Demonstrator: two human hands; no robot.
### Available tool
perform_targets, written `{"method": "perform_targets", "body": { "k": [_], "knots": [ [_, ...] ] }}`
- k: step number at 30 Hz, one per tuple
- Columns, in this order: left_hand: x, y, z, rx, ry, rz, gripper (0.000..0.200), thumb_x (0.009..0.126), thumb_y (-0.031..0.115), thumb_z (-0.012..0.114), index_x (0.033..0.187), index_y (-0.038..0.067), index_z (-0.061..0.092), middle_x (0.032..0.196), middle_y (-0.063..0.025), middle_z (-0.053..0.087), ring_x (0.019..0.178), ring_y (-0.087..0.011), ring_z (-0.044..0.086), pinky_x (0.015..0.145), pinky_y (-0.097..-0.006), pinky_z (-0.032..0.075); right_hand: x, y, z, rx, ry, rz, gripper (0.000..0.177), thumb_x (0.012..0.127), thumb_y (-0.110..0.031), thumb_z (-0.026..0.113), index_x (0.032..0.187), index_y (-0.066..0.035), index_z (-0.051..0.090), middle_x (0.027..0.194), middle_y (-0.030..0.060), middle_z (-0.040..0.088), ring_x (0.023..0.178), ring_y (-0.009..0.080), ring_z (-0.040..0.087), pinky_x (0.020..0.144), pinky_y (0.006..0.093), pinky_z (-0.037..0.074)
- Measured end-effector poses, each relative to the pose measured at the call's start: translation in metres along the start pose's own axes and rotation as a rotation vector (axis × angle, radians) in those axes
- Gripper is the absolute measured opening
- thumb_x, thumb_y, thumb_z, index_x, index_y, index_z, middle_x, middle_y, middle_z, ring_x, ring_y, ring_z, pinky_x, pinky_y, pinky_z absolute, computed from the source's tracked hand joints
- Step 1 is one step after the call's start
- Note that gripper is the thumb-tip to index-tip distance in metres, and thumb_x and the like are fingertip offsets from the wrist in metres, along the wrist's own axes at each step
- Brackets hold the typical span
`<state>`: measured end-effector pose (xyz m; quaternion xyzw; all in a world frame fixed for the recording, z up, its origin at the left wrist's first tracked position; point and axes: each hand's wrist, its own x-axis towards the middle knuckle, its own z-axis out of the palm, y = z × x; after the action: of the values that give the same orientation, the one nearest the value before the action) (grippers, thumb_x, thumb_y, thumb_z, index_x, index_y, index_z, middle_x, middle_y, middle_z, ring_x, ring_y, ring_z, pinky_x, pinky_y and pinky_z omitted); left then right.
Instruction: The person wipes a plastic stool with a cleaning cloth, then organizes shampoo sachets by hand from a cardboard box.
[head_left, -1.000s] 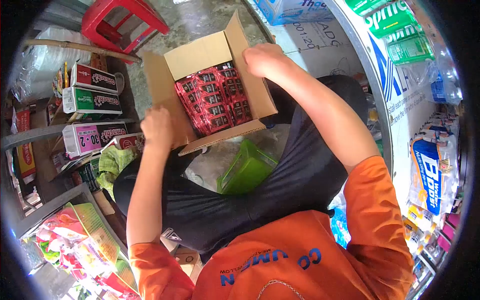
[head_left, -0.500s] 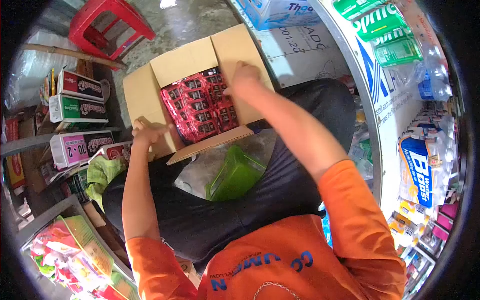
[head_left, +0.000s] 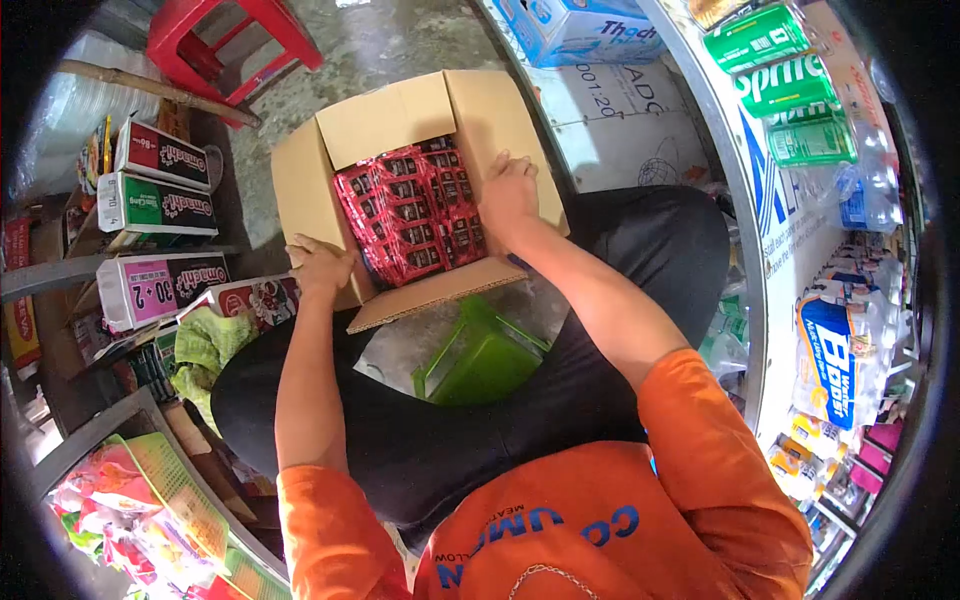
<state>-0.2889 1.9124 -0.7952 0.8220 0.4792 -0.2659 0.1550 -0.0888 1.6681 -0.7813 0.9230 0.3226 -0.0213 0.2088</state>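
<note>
An opened cardboard box stands in front of me with its flaps folded outward. Shiny red packets with dark labels fill it in rows. My left hand is on the left flap, its fingers at the outer edge and its thumb towards the packets. On the right flap rests my right hand, fingers spread against the cardboard and holding nothing. The near flap slants out towards my lap.
A green plastic stool is between my legs, below the box. Behind stands a red stool. Noodle cartons fill the left shelf beside a green cloth. Sprite cans and bottle packs line the right.
The box now appears slightly lower and further right in view. My right hand's fingers have uncurled and spread over the right flap. My left hand stays at the left flap.
</note>
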Motion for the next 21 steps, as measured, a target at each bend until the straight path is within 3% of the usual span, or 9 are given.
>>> {"method": "perform_targets", "body": {
  "k": [3,6,7,8,10,14,16,18,21],
  "knots": [
    [0.011,-0.007,0.013,-0.049,0.019,0.074,0.131,0.082,0.068,0.065,0.154,-0.015,-0.005,0.159,-0.0419,0.012,0.147,-0.0489,0.032,0.12,-0.0517,0.03,0.009,0.016,-0.023,0.438,-0.188,-0.029,0.056,0.09,-0.018,0.063,0.136,0.013,0.054,0.135,0.0283,0.061,0.128,0.0432,0.057,0.106,0.0488,0.046],
    [0.012,-0.002,0.004,-0.095,-0.036,0.139,0.133,0.082,0.072,0.064,0.151,-0.022,-0.001,0.147,-0.0436,0.035,0.138,-0.0469,0.045,0.114,-0.0464,0.039,0.047,0.025,-0.019,0.494,-0.336,-0.138,0.041,0.087,-0.017,0.065,0.117,0.01,0.066,0.115,0.0288,0.069,0.112,0.0367,0.068,0.097,0.0454,0.053],
    [0.006,0.003,0.001,-0.092,-0.121,0.184,0.134,0.081,0.074,0.063,0.148,-0.025,0.002,0.139,-0.0432,0.048,0.132,-0.0461,0.053,0.11,-0.0437,0.044,0.063,0.024,0.012,0.502,-0.121,-0.078,0.037,0.085,-0.033,0.068,0.1,0.001,0.07,0.097,0.0274,0.072,0.096,0.0379,0.072,0.084,0.0536,0.055],
    [0.005,0.01,-0.002,-0.143,-0.145,0.208,0.138,0.079,0.081,0.06,0.144,-0.03,0.01,0.124,-0.0393,0.062,0.121,-0.045,0.062,0.104,-0.0416,0.049,0.075,0.033,0.019,0.495,-0.126,-0.093,0.037,0.085,-0.033,0.068,0.1,0.001,0.07,0.097,0.0274,0.072,0.096,0.0379,0.072,0.084,0.0536,0.055],
    [0.006,0.016,0.004,-0.219,-0.152,0.252,0.115,0.075,0.084,0.061,0.133,-0.015,0.054,0.117,-0.0389,0.065,0.118,-0.0434,0.064,0.105,-0.0467,0.047,0.123,0.056,0.013,0.494,-0.101,-0.234,0.037,0.085,-0.035,0.068,0.105,-0.004,0.071,0.1,0.0249,0.073,0.098,0.0396,0.071,0.086,0.0502,0.056],
    [-0.04,0.053,-0.015,-0.324,-0.355,0.489,0.118,0.076,0.084,0.063,0.135,-0.018,0.049,0.125,-0.0362,0.063,0.12,-0.0436,0.063,0.105,-0.0448,0.048,0.212,0.093,-0.008,0.219,-0.152,-0.474,0.045,0.088,-0.033,0.067,0.123,-0.006,0.064,0.106,0.0235,0.071,0.098,0.0404,0.069,0.085,0.0501,0.056],
    [-0.054,0.07,0.009,-0.613,-0.371,0.849,0.1,0.084,0.069,0.068,0.134,-0.016,0.05,0.122,-0.034,0.065,0.114,-0.0465,0.065,0.101,-0.0462,0.051,0.232,0.085,-0.024,0.169,-0.175,-0.487,0.049,0.088,-0.03,0.067,0.13,-0.006,0.06,0.109,0.0236,0.07,0.097,0.0402,0.069,0.085,0.0504,0.056],
    [-0.069,0.096,0.016,-0.385,-0.312,0.866,0.087,0.088,0.059,0.069,0.132,-0.014,0.051,0.118,-0.0328,0.066,0.111,-0.0464,0.065,0.097,-0.0471,0.052,0.239,0.062,-0.021,0.044,0.169,-0.273,0.052,0.087,-0.022,0.068,0.134,-0.006,0.054,0.115,0.0214,0.067,0.1,0.0393,0.068,0.086,0.0507,0.055],
    [-0.102,0.127,-0.009,-0.206,-0.249,0.934,0.068,0.092,0.045,0.069,0.127,-0.011,0.053,0.111,-0.031,0.068,0.104,-0.046,0.067,0.091,-0.0493,0.054,0.212,0.029,-0.053,0.09,0.375,-0.433,0.044,0.086,-0.024,0.07,0.124,-0.004,0.058,0.111,0.0179,0.068,0.103,0.0351,0.068,0.085,0.0475,0.056]
  ]
}}
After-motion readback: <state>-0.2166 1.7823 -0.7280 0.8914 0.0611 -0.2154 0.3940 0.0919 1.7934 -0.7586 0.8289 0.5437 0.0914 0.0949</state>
